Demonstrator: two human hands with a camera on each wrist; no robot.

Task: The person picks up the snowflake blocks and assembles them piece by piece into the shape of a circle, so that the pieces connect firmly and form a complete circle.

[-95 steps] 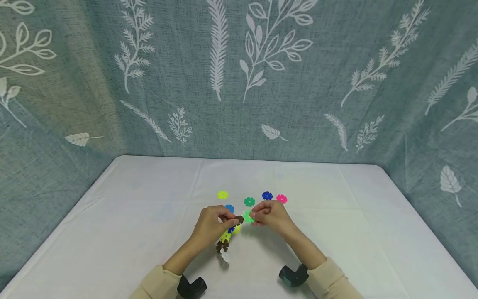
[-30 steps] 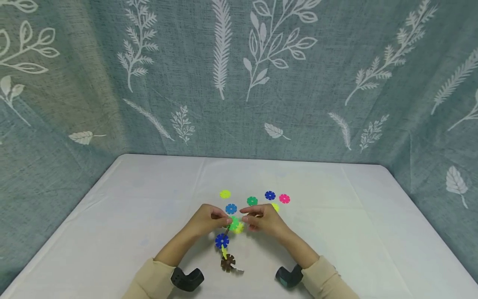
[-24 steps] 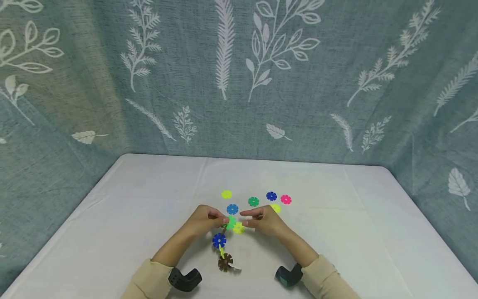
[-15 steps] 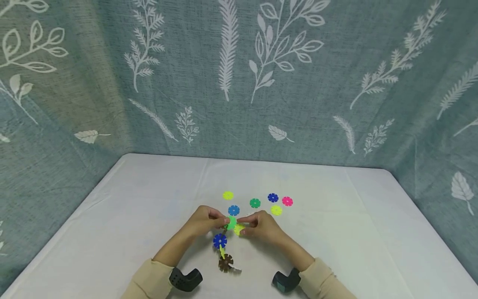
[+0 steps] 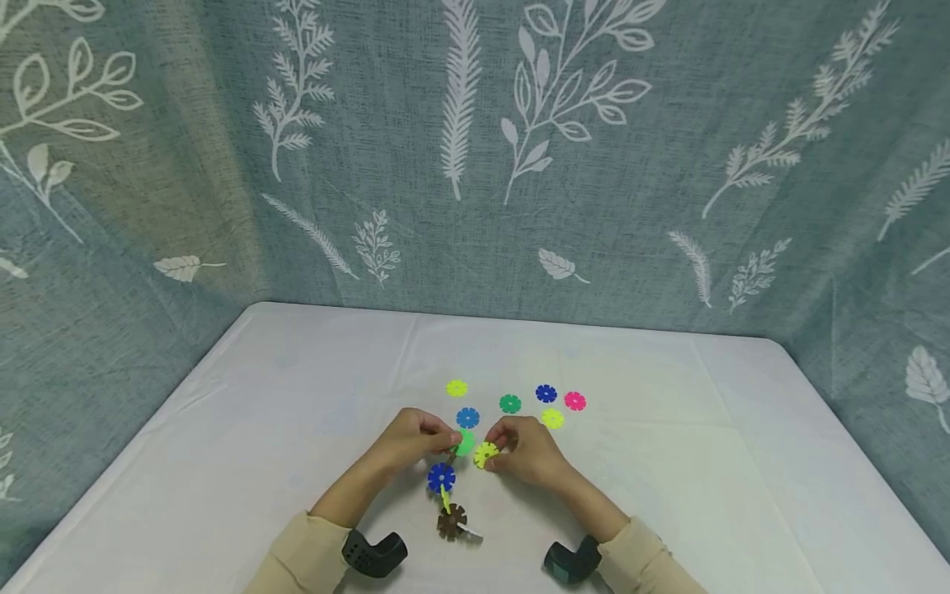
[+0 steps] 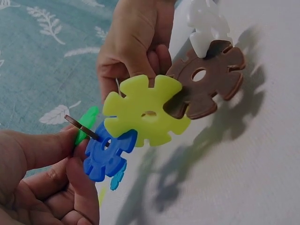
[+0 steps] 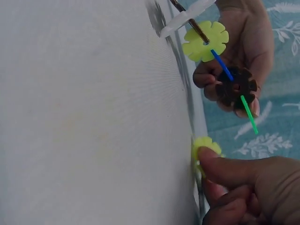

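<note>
My left hand (image 5: 416, 439) pinches a chain of slotted, flower-shaped plastic discs near its green disc (image 5: 465, 443). A brown disc beside the green one, a blue disc (image 6: 105, 154), a yellow-green disc (image 6: 145, 112), another brown disc (image 6: 211, 77) and a white disc (image 6: 206, 23) follow, joined slot to slot. In the head view the chain hangs toward the near side of the table. Just to the right, my right hand (image 5: 529, 450) holds a loose yellow disc (image 5: 486, 454) between thumb and fingers, apart from the chain.
Several loose discs lie beyond the hands on the white table (image 5: 297, 429): yellow (image 5: 456, 388), light blue (image 5: 467, 417), green (image 5: 510, 403), dark blue (image 5: 546, 393), pink (image 5: 575, 401) and another yellow (image 5: 552, 419). A patterned curtain (image 5: 416, 165) surrounds the table's back and sides.
The green disc, earlier in my right hand, is now joined to the chain in my left. My right hand let go, reached down and picked up the yellow disc from the table.
</note>
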